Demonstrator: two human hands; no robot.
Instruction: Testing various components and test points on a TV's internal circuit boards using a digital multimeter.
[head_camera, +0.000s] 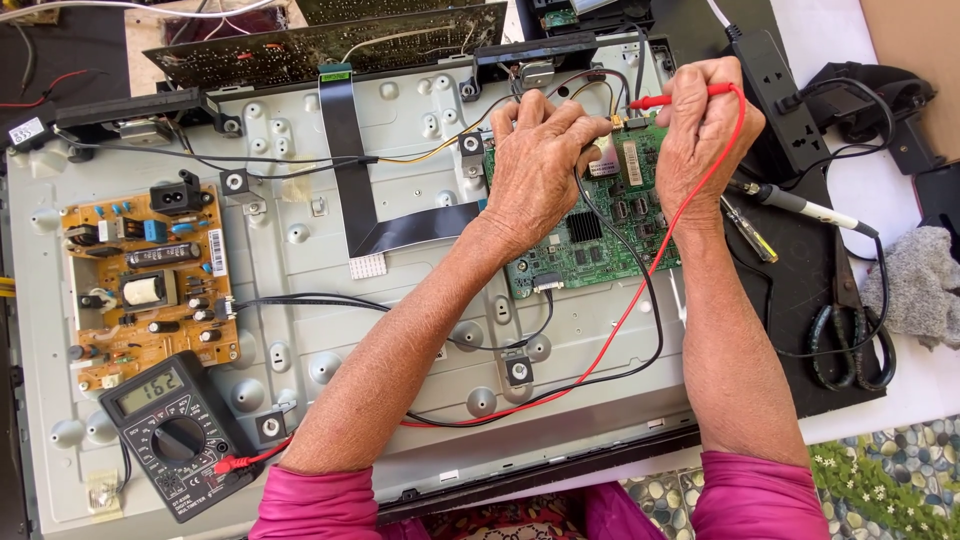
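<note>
1. Holding the red probe (668, 100) in our right hand (702, 130), we close the fingers (690, 85) around it, tip at the top edge of the green board (590, 235).
2. Our left hand (538, 160) rests on the same board, fingers curled; we cannot tell whether they grip the black probe.
3. The red wire (640, 290) and black wire (600, 215) run down to the multimeter (175, 430) at lower left.
4. A soldering iron (800, 205) and scissors (848, 340) lie at right.

Matt grey pressed-metal back panel (330, 330), glossy green circuit board (600, 240), black plastic multimeter (175, 435), fuzzy grey cloth (925, 280)
</note>
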